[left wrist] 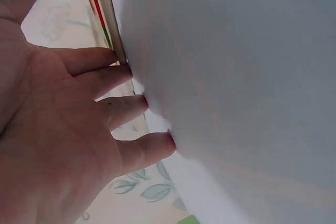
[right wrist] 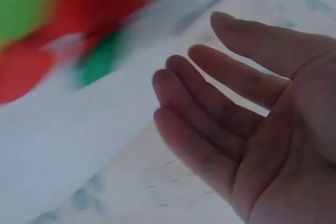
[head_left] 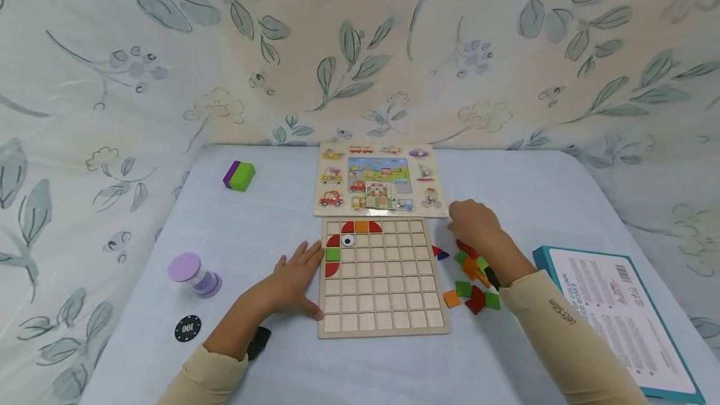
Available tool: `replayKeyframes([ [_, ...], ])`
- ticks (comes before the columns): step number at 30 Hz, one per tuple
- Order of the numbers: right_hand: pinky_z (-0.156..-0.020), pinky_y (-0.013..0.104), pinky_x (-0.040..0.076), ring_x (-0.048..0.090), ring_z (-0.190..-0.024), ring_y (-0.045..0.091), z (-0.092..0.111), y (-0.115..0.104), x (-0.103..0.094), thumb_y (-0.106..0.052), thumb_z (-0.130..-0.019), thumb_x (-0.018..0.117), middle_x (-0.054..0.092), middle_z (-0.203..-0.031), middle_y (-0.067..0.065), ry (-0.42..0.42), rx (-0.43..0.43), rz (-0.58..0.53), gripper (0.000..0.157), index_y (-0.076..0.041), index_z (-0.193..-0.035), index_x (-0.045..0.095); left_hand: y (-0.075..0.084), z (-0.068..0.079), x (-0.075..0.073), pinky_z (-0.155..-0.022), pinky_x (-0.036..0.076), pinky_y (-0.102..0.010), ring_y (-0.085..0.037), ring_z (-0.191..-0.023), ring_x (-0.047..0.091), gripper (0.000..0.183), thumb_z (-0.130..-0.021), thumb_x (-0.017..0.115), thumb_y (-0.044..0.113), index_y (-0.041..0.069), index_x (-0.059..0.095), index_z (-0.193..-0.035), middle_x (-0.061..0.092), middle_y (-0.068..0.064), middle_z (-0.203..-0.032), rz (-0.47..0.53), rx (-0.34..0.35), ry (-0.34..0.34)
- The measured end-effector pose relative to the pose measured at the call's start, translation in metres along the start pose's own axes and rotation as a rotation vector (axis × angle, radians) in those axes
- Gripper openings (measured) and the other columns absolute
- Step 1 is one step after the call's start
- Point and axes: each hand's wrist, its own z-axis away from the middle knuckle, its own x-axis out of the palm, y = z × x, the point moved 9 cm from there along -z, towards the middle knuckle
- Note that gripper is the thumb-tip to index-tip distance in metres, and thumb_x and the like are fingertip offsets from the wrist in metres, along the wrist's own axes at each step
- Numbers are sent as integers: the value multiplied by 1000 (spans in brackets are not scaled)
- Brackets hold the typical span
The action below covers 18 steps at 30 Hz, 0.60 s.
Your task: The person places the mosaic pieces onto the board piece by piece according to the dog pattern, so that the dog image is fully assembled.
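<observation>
A wooden grid board (head_left: 388, 280) lies on the table. Along its upper left sit red quarter-round pieces (head_left: 333, 269), a green square (head_left: 333, 254), an orange square (head_left: 361, 227) and a round eye piece (head_left: 348, 240). My left hand (head_left: 289, 283) rests at the board's left edge, fingers spread; the left wrist view shows the fingertips (left wrist: 165, 142) on the cloth and against the board's side. My right hand (head_left: 475, 225) hovers by the loose colored pieces (head_left: 478, 295) right of the board. Its fingers are loosely bent and nothing is between them in the right wrist view.
Behind the board lies a picture puzzle (head_left: 337, 174) with a small pattern card (head_left: 381, 195) on it. A teal and white box (head_left: 624, 317) stands to the right. Farther left are green and purple blocks (head_left: 242, 177), a purple sand timer (head_left: 197, 275) and a black "100" disc (head_left: 188, 328).
</observation>
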Motion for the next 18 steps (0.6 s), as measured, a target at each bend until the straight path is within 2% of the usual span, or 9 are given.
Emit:
replayKeyframes([
  [2,-51,27,44,52,-59,20,3,19,11,-16,-84,62,57,-69,7,-66,54,20,18,0,-91,61,0,1,0,-104,11,-62,-28,-139,1,118,-51,84,44,13,20,-145,12,-3,-152,3,-3,-3],
  [4,-52,26,46,51,-58,19,5,25,20,-16,-85,61,57,-68,6,-83,49,25,18,0,-92,62,-1,2,1,-104,11,-62,-28,-139,1,118,-51,84,44,13,20,-145,12,-3,-152,4,-11,-4],
  [8,-56,28,50,52,-59,19,4,24,28,-13,-85,60,60,-74,9,-49,24,19,18,1,-96,63,-3,5,2,-104,11,-62,-28,-139,2,117,-51,85,43,13,21,-145,13,-4,-152,10,-13,0],
  [11,-62,32,52,54,-63,19,2,17,22,-11,-84,61,63,-83,10,21,-4,-29,19,0,-99,64,-1,6,3,-104,11,-62,-29,-139,2,116,-51,85,42,12,22,-144,14,-4,-152,26,2,2],
  [13,-67,34,53,56,-69,18,1,4,14,-9,-84,62,65,-88,10,68,-66,-127,18,-1,-99,65,1,5,3,-105,11,-61,-29,-139,2,116,-52,85,42,12,21,-145,13,-4,-152,27,9,2],
  [15,-68,33,52,59,-74,17,0,-19,6,-8,-84,61,65,-90,7,101,-185,-249,15,-3,-98,66,2,5,3,-105,11,-61,-29,-139,2,116,-52,84,43,13,20,-145,13,-4,-152,18,13,6],
  [18,-72,30,52,60,-84,15,0,-64,3,-7,-87,57,65,-95,3,64,-381,-425,15,-6,-99,67,2,4,3,-105,11,-61,-28,-139,1,117,-52,84,44,13,19,-145,12,-3,-152,4,9,16],
])
